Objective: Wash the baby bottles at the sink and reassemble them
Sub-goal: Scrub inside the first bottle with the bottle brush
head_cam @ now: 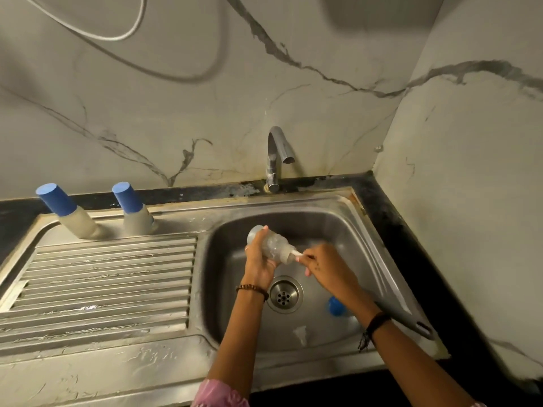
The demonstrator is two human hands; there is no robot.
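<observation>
Left hand wrapped around a clear bottle, held on its side over the sink, mouth pointing toward the other hand. Tilting it this way likely keeps drips falling into the basin and gives a straight line into the neck.

Right hand pinches a pale brush handle that enters the bottle's mouth; fingers curled tight on it. The long grey part behind the right wrist appears to be the rest of the handle, though I cannot confirm that. Judged step: scrubbing the inside.

Tap shows no visible stream; bottle sits below and forward of the spout.

In the basin, near the drain: a blue cap under the right forearm and a small clear piece, possibly a teat. Presumably parked there awaiting their own wash.

On the back edge of the ribbed draining board, two capped bottles stand side by side: left one, right one. Both assembled, kept apart from the wet work; whether washed already, cannot tell.
</observation>
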